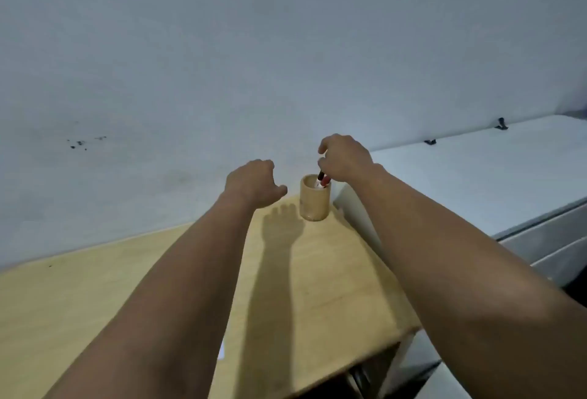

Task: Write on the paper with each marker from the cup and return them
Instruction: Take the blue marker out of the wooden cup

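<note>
A wooden cup (314, 205) stands at the far right corner of the light wooden table (95, 287). Markers (321, 181) with red and black parts stick up out of it. My right hand (344, 157) is above the cup, its fingers closed on the top of a marker that still sits in the cup. My left hand (254, 184) hovers just left of the cup, fingers curled, holding nothing. A small corner of white paper (222, 349) shows under my left forearm; the rest is hidden.
A bare grey-white wall (222, 49) rises right behind the table. To the right stands a white cabinet or appliance (492, 176), slightly higher than the table. The table's right edge drops off near my right forearm.
</note>
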A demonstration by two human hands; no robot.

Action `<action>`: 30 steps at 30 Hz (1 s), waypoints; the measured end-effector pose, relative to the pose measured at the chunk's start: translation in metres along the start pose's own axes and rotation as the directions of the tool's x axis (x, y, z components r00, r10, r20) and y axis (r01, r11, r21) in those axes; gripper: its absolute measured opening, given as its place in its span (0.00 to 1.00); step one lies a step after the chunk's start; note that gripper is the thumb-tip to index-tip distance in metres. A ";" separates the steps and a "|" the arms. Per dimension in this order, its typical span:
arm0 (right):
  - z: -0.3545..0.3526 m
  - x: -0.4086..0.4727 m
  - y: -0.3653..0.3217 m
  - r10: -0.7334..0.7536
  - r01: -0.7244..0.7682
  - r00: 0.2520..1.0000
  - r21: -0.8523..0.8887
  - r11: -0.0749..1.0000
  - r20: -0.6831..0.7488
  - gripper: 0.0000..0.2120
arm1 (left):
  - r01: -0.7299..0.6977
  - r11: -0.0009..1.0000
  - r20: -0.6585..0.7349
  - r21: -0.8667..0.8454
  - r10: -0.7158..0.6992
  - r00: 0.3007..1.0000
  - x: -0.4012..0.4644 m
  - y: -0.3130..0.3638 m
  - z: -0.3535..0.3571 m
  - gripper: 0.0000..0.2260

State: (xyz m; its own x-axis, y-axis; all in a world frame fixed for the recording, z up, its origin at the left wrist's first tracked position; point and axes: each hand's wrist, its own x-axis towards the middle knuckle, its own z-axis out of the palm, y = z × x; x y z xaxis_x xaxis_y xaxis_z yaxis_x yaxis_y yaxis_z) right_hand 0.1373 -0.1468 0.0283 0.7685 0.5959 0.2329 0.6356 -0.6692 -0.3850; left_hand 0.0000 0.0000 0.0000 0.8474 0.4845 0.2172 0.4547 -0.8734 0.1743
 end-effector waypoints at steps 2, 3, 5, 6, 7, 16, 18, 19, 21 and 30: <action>0.011 0.011 0.017 0.090 -0.093 0.994 0.060 0.994 0.060 0.17 | 0.031 0.995 0.066 -0.091 -0.025 0.998 0.016 0.007 0.023 0.31; 0.021 0.017 0.028 0.125 -0.134 0.987 0.101 0.986 0.098 0.17 | 0.043 0.988 0.099 -0.147 -0.029 0.995 0.023 0.010 0.038 0.35; 0.039 0.025 0.045 0.146 -0.176 0.975 0.181 0.967 0.167 0.17 | 0.086 0.961 0.168 -0.263 -0.042 0.985 0.033 0.019 0.065 0.40; 0.045 0.032 0.052 0.137 -0.178 0.973 0.228 0.957 0.184 0.17 | 0.116 0.937 0.188 -0.330 -0.055 0.981 0.039 0.023 0.076 0.43; 0.051 0.037 0.057 0.120 -0.169 0.974 0.260 0.951 0.193 0.16 | 0.138 0.906 0.202 -0.401 -0.060 0.978 0.046 0.025 0.086 0.47; 0.074 0.050 0.067 0.069 -0.118 0.985 0.315 0.942 0.161 0.07 | 0.121 0.669 0.114 -0.733 -0.055 0.992 0.061 0.029 0.149 0.35; 0.075 0.050 0.068 0.083 -0.126 0.987 0.349 0.929 0.137 0.09 | 0.111 0.654 0.099 -0.749 -0.055 0.994 0.061 0.025 0.152 0.34; 0.076 0.050 0.069 0.088 -0.125 0.989 0.357 0.926 0.118 0.09 | 0.109 0.650 0.101 -0.752 -0.050 0.994 0.061 0.024 0.152 0.35; 0.077 0.047 0.067 0.108 -0.121 0.993 0.364 0.924 0.056 0.09 | 0.111 0.658 0.107 -0.745 -0.046 0.993 0.061 0.023 0.151 0.35; 0.022 0.047 0.045 0.265 0.011 0.903 0.634 0.773 -0.338 0.07 | 0.179 0.775 0.259 -0.606 -0.021 0.966 0.060 0.032 0.129 0.51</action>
State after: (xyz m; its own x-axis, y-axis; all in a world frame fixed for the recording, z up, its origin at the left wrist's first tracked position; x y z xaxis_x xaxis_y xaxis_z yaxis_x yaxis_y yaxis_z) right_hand 0.2002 -0.1391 0.0023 0.8872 0.2111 0.4104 0.4530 -0.2290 -0.8616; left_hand 0.1005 -0.0055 -0.1056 0.8799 0.4732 -0.0423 0.3378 -0.5605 0.7561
